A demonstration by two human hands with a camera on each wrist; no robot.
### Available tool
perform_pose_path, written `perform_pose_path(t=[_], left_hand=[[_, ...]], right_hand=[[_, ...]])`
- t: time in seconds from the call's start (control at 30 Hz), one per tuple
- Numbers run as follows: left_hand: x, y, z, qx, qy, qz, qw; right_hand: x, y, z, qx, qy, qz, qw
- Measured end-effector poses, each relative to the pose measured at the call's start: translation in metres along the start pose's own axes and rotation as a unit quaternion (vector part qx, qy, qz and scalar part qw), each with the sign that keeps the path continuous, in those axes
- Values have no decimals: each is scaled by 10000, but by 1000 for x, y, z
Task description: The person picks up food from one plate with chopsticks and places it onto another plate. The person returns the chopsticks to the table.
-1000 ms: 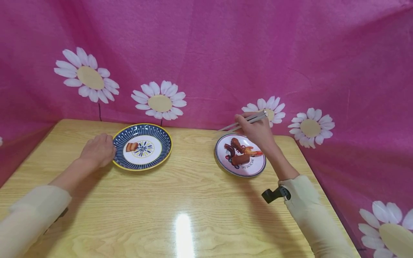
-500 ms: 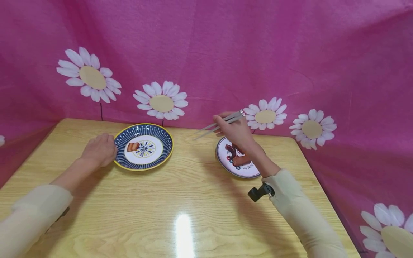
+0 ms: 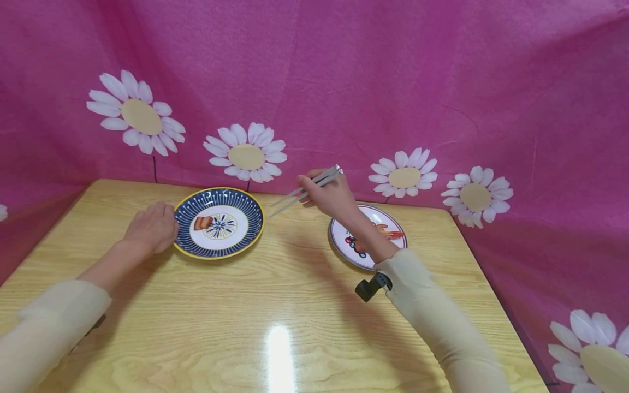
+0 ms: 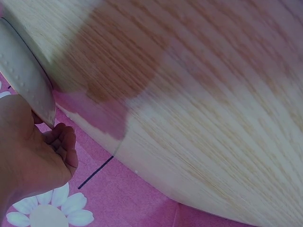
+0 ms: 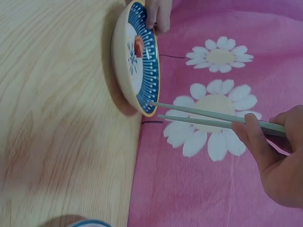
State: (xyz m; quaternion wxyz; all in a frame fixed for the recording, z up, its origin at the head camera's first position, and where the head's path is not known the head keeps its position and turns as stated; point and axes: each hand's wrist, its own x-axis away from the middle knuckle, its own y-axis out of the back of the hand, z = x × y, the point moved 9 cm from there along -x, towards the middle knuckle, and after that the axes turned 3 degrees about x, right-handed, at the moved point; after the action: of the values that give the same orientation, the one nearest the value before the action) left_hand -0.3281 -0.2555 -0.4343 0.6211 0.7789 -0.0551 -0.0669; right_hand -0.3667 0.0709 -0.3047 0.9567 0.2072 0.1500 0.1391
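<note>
My left hand (image 3: 153, 228) pinches the left rim of a blue-patterned plate (image 3: 250, 210) with a yellow edge; the left wrist view shows fingers and thumb at the rim. On that plate lies a small brown piece that looks like braised pork (image 3: 203, 222). My right hand (image 3: 333, 195) grips a pair of metal chopsticks (image 3: 295, 197), their tips slightly apart with nothing between them, close to the plate's right edge. Beneath my right forearm stands a smaller white plate (image 3: 339, 232) with a dark rim. It bears a shrimp (image 3: 391, 234) and other food, partly hidden by the forearm.
Both plates stand on a light wooden table (image 3: 221, 316) near its back edge. A pink cloth (image 3: 334, 82) with large white flowers hangs behind and at the sides. A black camera mount (image 3: 373, 286) sticks out from my right wrist.
My right hand has moved left with the chopsticks, from over the white plate toward the blue plate. My left hand has stayed at the blue plate's rim.
</note>
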Motion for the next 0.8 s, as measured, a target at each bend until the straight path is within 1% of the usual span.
perform_pose_path(t=[0.13, 0.3, 0.43, 0.63, 0.8], left_hand=[[0, 0, 1, 2, 30, 41, 10000], [0, -1, 2, 1, 48, 77, 10000], [-1, -2, 2, 15, 46, 86, 10000], [-2, -1, 1, -21, 31, 78, 10000], [-1, 0, 0, -41, 4, 37, 10000]], right_hand=[[-4, -13, 5, 6, -7, 132, 9999], [-7, -27, 10, -11, 91, 282, 9996], [-9, -38, 11, -70, 92, 325, 9994], [-12, -52, 15, -72, 54, 366, 9993], [-13, -66, 21, -104, 109, 544, 9984]])
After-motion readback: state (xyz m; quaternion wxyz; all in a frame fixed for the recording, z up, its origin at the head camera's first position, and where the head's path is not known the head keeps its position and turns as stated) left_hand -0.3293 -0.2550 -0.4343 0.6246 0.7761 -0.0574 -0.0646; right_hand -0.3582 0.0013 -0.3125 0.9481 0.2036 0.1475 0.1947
